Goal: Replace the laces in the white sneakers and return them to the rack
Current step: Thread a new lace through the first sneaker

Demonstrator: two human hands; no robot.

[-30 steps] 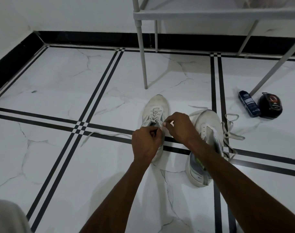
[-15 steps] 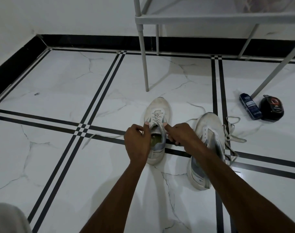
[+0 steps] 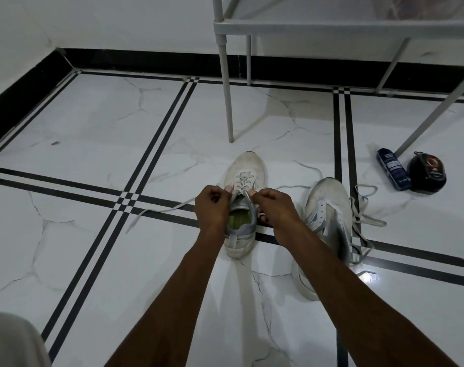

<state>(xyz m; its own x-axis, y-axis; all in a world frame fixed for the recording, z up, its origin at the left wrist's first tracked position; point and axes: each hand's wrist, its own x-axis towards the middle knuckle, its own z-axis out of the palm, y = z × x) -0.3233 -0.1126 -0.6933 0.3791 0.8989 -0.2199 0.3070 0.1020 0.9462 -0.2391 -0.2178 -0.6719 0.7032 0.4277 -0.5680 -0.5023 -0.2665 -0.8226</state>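
Note:
A white sneaker (image 3: pixel 245 168) stands upright on the floor, toe pointing away, with a green insole showing. My left hand (image 3: pixel 212 207) pinches the lace on its left side, and my right hand (image 3: pixel 274 207) pinches the lace on its right side, both at the upper eyelets. A loose lace end (image 3: pixel 159 210) trails left across the floor. The second white sneaker (image 3: pixel 328 205) lies tilted on its side to the right, partly behind my right forearm, with a loose lace (image 3: pixel 363 207) heaped beside it.
The white metal rack (image 3: pixel 331 27) stands at the back, one leg (image 3: pixel 227 102) just beyond the sneaker's toe. A blue bottle (image 3: pixel 392 169) and a round black tin (image 3: pixel 428 176) lie at the right by another rack leg. Marble floor with black stripes lies all around.
My hands have drawn apart from the middle of the sneaker to either side of its opening, pulling the lace ends outward. The green insole now shows between them.

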